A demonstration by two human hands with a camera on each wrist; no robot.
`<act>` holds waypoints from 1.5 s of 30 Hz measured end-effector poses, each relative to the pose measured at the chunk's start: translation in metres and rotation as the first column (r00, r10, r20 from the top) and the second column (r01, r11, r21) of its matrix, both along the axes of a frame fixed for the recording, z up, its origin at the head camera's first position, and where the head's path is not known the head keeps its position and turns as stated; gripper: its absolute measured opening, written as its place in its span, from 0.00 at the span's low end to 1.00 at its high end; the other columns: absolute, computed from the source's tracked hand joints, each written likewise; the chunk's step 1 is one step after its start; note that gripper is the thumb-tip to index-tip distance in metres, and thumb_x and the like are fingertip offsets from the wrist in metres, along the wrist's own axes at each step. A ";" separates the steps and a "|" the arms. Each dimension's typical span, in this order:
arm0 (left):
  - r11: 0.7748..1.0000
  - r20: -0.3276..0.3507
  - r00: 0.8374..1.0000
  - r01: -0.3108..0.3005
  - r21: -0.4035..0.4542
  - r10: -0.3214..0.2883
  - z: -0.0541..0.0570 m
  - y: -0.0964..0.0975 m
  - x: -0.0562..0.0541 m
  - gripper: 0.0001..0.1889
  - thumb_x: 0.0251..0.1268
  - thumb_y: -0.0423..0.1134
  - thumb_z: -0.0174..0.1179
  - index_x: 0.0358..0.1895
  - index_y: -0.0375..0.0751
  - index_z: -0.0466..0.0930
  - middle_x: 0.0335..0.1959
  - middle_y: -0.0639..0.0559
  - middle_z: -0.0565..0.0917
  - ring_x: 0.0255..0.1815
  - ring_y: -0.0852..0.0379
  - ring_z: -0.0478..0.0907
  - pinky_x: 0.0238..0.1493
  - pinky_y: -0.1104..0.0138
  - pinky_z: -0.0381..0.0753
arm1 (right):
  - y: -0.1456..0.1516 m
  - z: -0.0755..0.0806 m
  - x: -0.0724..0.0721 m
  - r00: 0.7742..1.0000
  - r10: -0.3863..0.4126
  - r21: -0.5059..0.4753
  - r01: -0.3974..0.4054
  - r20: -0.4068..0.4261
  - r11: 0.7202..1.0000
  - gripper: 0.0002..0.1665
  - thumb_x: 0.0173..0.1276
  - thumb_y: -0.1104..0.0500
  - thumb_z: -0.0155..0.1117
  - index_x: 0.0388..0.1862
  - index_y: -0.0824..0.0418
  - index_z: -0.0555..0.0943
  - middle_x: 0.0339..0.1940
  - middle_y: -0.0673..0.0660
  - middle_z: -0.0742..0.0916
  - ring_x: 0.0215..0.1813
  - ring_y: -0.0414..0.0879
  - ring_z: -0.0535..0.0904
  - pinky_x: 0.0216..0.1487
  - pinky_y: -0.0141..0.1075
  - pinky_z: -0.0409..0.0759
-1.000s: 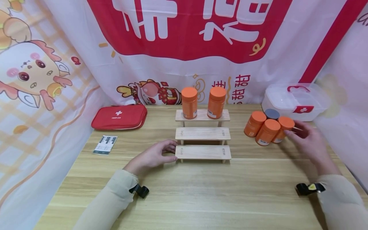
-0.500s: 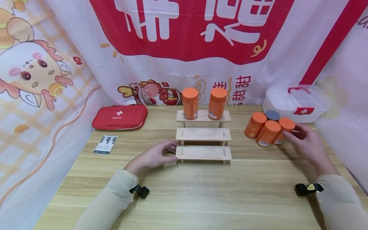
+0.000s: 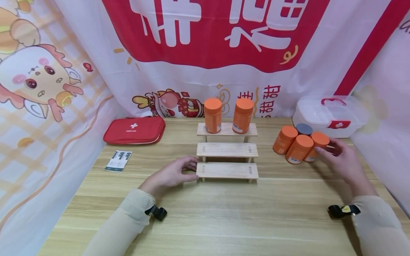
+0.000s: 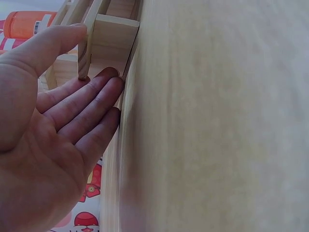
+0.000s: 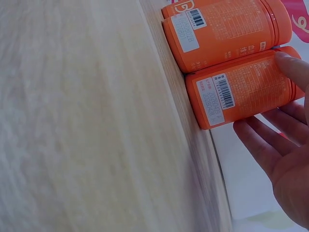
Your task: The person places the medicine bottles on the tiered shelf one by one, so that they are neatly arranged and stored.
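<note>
At the left end of the lowest step of a three-step wooden riser point(image 3: 227, 170), my left hand point(image 3: 173, 172) holds the board. In the left wrist view, its thumb point(image 4: 67, 38) lies at the board's edge, and the other fingers reach beside the leg under it. Far to the right, my right hand point(image 3: 342, 160) grips an orange pill bottle point(image 5: 241, 89), thumb near the lid and fingers along its side. This bottle stands upright in a tight cluster with two more orange bottles point(image 3: 299, 149) and a grey-lidded one point(image 3: 304, 129), mostly hidden behind them.
Two orange bottles point(image 3: 213, 115) stand apart on the riser's top step. A red first aid pouch point(image 3: 133, 131) and a printed card point(image 3: 118, 160) lie on the left. A clear-lidded white box point(image 3: 330, 113) stands behind the cluster, near the curtain point(image 3: 179, 78).
The view has shifted slightly, so everything sits a little lower and further right in it. Both hands keep their places at the riser and the bottle.
</note>
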State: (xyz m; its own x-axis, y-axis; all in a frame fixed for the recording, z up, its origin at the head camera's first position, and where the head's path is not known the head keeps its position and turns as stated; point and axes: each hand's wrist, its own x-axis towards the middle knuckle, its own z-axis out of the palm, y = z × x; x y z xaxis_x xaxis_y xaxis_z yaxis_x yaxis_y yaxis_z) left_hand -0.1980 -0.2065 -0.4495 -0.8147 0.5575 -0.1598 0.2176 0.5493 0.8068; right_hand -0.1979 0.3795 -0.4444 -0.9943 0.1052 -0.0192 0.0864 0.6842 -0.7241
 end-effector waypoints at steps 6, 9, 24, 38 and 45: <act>1.000 0.012 1.000 -0.005 -0.003 0.005 0.001 0.001 0.001 0.32 0.73 0.45 0.72 0.75 0.41 0.73 0.65 0.48 0.85 0.70 0.47 0.81 0.79 0.47 0.76 | 0.002 0.000 0.004 1.000 -0.001 -0.002 0.001 -0.021 1.000 0.51 0.80 0.35 0.62 0.87 0.62 0.60 0.79 0.74 0.73 0.70 0.67 0.73 0.41 0.10 0.73; 1.000 0.011 1.000 -0.007 0.002 0.007 0.002 0.001 0.002 0.32 0.73 0.45 0.72 0.75 0.40 0.73 0.65 0.47 0.85 0.70 0.46 0.81 0.79 0.47 0.76 | 0.003 0.001 0.006 0.999 -0.013 0.007 0.014 -0.037 1.000 0.51 0.80 0.35 0.63 0.87 0.62 0.60 0.79 0.74 0.73 0.66 0.60 0.74 0.41 0.10 0.73; 1.000 0.011 1.000 -0.014 -0.009 0.014 0.002 0.001 0.003 0.32 0.73 0.45 0.72 0.75 0.40 0.73 0.66 0.47 0.85 0.70 0.47 0.81 0.79 0.47 0.76 | 0.003 0.014 0.029 0.990 -0.064 -0.044 0.059 -0.125 0.997 0.43 0.79 0.41 0.68 0.83 0.58 0.68 0.61 0.42 0.80 0.51 0.24 0.72 0.43 0.10 0.75; 1.000 0.004 1.000 -0.011 -0.005 0.011 0.002 0.001 0.001 0.32 0.73 0.44 0.72 0.75 0.40 0.73 0.65 0.48 0.85 0.69 0.48 0.81 0.78 0.48 0.77 | -0.009 0.034 0.054 0.958 -0.147 -0.067 0.134 -0.247 0.989 0.42 0.78 0.49 0.70 0.84 0.59 0.67 0.58 0.29 0.75 0.53 0.25 0.70 0.46 0.06 0.69; 1.000 0.016 1.000 -0.014 0.009 0.013 0.004 0.002 0.002 0.32 0.73 0.45 0.72 0.75 0.40 0.73 0.66 0.46 0.85 0.70 0.46 0.80 0.78 0.47 0.76 | -0.019 0.044 0.059 0.949 -0.123 -0.073 0.106 -0.290 0.992 0.39 0.78 0.53 0.70 0.83 0.59 0.68 0.57 0.27 0.75 0.54 0.25 0.71 0.48 0.06 0.70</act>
State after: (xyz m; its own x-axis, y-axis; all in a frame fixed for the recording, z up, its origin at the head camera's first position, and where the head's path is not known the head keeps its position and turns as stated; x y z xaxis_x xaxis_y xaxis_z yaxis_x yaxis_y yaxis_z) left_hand -0.1962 -0.2046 -0.4458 -0.8195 0.5480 -0.1677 0.1974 0.5446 0.8152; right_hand -0.1387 0.3606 -0.4006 -0.9381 0.2260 0.2623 -0.0600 0.6402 -0.7659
